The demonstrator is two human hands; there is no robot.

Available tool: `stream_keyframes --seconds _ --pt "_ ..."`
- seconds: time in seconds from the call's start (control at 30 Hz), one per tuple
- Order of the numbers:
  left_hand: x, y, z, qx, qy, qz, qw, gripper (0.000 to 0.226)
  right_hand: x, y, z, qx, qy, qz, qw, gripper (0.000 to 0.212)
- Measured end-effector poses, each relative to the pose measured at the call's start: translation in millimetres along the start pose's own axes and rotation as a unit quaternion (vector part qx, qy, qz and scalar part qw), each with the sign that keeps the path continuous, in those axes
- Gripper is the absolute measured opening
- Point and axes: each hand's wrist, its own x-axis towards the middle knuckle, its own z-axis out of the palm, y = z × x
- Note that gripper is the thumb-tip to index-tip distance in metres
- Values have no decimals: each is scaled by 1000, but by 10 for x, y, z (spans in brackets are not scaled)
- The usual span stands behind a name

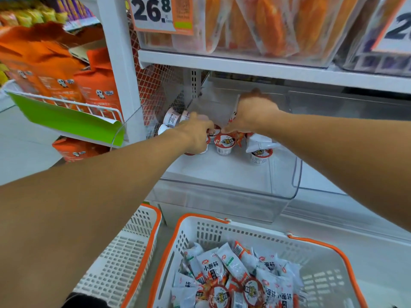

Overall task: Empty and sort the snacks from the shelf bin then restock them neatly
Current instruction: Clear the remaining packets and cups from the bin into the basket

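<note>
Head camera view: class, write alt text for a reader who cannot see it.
Two hands, left and right, reach into a clear shelf bin and grip small red-lidded snack cups. Below, a white basket with orange rim holds snack packets and cups; a second basket stands to its left.

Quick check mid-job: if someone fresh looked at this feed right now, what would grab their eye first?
Two bare forearms reaching into the clear shelf bin, where the left hand and right hand work among small red-lidded snack cups. Below, the white basket with an orange rim holds a heap of white snack packets. Top left hangs a big 26.8 price tag.
</note>
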Motion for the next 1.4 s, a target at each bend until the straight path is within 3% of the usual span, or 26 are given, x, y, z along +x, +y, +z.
stream_keyframes --seconds 0.13,0.23,0.33,0.4,0.53,0.7,0.83,0.9,1.03,1.17,1.23,1.3,1.4 --pt "47 -87 58 -66 21 7 998 28 199 82 149 27 0 50 998 47" --pt "47 -108 59 -94 12 12 995 26 331 164 165 92 -3 95 991 22" --pt "17 -106 46 -106 8 19 994 29 368 159 168 107 -26 104 988 12" --pt "-18 -113 21 -102 6 15 995 31 362 114 160 107 -12 101 989 14" --pt "-125 -184 -55 -105 -3 7 994 34 368 -17 137 132 -1 102 986 58" --pt "-264 -265 -115 -92 -2 14 996 36 411 -74 165 121 -87 105 983 37" --pt "-295 -339 -106 -92 -13 24 995 34 457 -59 224 190 -131 144 962 22" --pt "-317 -350 -93 -89 -18 29 995 35 491 0 225 254 -144 169 941 19" --pt "-340 -356 -82 -82 -17 27 996 35 444 46 297 442 -208 258 834 20" --pt "-346 -377 -88 -80 -14 28 996 37 430 65 379 522 -202 262 786 28" --pt "-352 -399 -96 -81 -9 25 996 38 373 15 263 516 -183 253 798 26" --pt "-375 -402 -121 -93 2 26 995 38 224 -67 91 456 -129 215 854 28" --pt "-511 -385 -177 -132 46 37 990 39 -183 -141 -63 366 -15 63 928 27"
